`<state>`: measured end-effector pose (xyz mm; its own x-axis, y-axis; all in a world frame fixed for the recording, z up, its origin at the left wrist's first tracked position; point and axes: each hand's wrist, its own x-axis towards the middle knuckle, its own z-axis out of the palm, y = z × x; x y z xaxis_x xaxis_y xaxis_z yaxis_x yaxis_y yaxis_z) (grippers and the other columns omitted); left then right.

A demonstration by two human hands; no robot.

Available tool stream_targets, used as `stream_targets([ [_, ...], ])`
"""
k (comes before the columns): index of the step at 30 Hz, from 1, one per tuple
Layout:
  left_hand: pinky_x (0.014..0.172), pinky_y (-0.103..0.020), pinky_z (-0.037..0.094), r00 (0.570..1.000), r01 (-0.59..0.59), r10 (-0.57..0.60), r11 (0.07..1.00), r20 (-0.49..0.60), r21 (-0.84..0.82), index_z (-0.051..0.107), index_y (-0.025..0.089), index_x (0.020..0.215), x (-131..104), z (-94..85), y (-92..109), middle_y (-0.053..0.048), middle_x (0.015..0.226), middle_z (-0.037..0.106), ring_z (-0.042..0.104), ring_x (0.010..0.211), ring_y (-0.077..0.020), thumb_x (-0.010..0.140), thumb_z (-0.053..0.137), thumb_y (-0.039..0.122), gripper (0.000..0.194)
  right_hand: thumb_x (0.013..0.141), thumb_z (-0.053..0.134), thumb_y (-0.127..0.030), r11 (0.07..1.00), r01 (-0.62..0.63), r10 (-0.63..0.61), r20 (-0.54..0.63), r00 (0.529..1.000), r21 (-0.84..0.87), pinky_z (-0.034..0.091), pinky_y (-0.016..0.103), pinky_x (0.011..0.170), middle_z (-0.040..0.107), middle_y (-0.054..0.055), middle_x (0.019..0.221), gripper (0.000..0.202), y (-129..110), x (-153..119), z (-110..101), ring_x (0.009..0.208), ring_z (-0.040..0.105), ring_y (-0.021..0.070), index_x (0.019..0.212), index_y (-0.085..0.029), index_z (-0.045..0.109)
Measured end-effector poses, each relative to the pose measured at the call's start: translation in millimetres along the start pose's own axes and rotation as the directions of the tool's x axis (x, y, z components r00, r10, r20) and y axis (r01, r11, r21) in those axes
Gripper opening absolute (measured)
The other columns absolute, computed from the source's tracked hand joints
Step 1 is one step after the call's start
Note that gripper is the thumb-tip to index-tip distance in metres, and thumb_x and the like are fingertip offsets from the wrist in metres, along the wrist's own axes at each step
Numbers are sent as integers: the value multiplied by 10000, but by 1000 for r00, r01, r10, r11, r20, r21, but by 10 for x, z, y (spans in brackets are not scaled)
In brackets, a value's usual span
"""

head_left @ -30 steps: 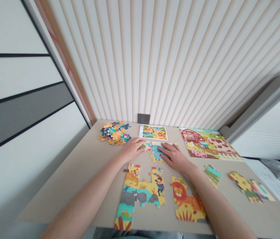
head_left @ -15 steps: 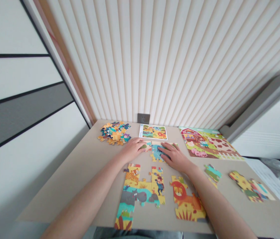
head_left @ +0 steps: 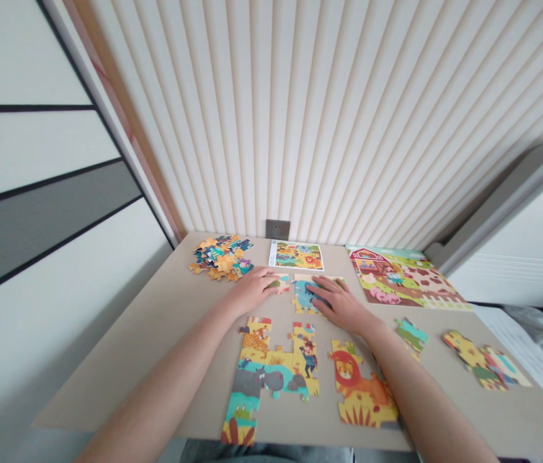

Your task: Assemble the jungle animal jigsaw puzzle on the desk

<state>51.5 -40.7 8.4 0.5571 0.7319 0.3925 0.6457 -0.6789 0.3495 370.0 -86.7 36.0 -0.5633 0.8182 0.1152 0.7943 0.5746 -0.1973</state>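
My left hand (head_left: pixel 253 290) rests with its fingertips on a small puzzle piece (head_left: pixel 281 283). To its right, my right hand (head_left: pixel 336 301) lies with fingers spread over an elephant section (head_left: pixel 304 296) of the puzzle. A narrow gap shows between the small piece and the elephant section. Nearer the front edge lies a joined hippo section (head_left: pixel 271 379) with a leopard at its upper left and a figure in blue at its right. A lion section (head_left: pixel 360 389) sits beside my right forearm.
Loose pieces are heaped (head_left: pixel 223 257) at the back left. A reference picture (head_left: pixel 296 255) lies near the wall socket (head_left: pixel 277 229). On the right are a farm puzzle (head_left: pixel 403 278), a green piece group (head_left: pixel 412 334) and more joined pieces (head_left: pixel 486 363).
The small piece under my left hand has shifted slightly left, and a gap now shows between it and the elephant section. My right hand has hardly moved.
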Motion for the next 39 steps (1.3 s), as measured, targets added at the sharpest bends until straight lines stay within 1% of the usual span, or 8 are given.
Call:
stream_targets([
  [16,1120,-451,470,1000,-19,19,999,-4,-27,709,268,1286,-11,-14,-5,-92,1335,669,604,1270,-259,1023,601,368,301,1069,408,-472,999,-27,27,6,1000,-19,328,531,1200,482,74,1601,466,37,-160,-83,1475,442,281,1501,-357,541],
  [23,1122,-428,468,998,-53,53,998,14,-29,699,277,1300,-48,-31,-33,-73,1345,671,598,1283,-244,1038,575,364,303,1076,391,-468,999,-41,42,27,999,-31,312,563,1209,470,79,1609,466,38,-208,-96,1486,427,286,1500,-343,539],
  [26,1126,-439,463,998,-54,54,998,11,-18,688,268,1318,-57,-18,-40,-82,1350,666,595,1286,-249,1046,559,376,320,1074,395,-498,998,-60,61,41,997,-26,283,599,1225,453,82,1620,491,8,-208,-165,1501,405,295,1521,-331,511],
  [28,1125,-446,464,998,-57,57,998,11,-13,682,265,1325,-62,-14,-41,-87,1352,665,592,1290,-252,1049,549,386,329,1072,404,-505,997,-78,78,12,997,-24,276,605,1234,457,84,1617,500,-23,-278,-246,1507,397,297,1528,-324,502],
  [31,1116,-445,474,998,-63,63,998,11,-5,680,262,1324,-66,-19,-40,-91,1351,663,598,1282,-249,1050,546,395,334,1075,412,-464,995,-96,94,-73,993,-28,295,577,1246,481,75,1600,472,-117,-558,-377,1503,406,290,1513,-325,522],
  [34,1132,-455,462,997,-72,72,997,3,8,677,256,1327,-66,-56,-14,-91,1366,652,584,1301,-253,1049,543,380,333,1069,437,-412,992,-116,110,-131,985,-42,324,564,1246,505,41,1583,430,-295,-1027,-442,1492,425,288,1475,-349,563],
  [37,1165,-490,429,996,-83,83,996,-9,28,679,248,1324,-79,-160,106,-98,1392,636,555,1333,-267,1056,520,333,324,1046,489,-373,989,-139,131,-135,982,-56,385,568,1222,499,-3,1582,412,-524,-1547,-385,1473,454,295,1446,-399,585],
  [39,1166,-503,425,996,-93,93,995,-10,40,683,243,1314,-122,-279,279,-102,1394,631,552,1332,-274,1054,511,290,315,1023,532,-351,988,-144,133,-152,979,-57,457,544,1180,514,-11,1567,439,-672,-1835,-288,1457,477,296,1455,-414,575],
])
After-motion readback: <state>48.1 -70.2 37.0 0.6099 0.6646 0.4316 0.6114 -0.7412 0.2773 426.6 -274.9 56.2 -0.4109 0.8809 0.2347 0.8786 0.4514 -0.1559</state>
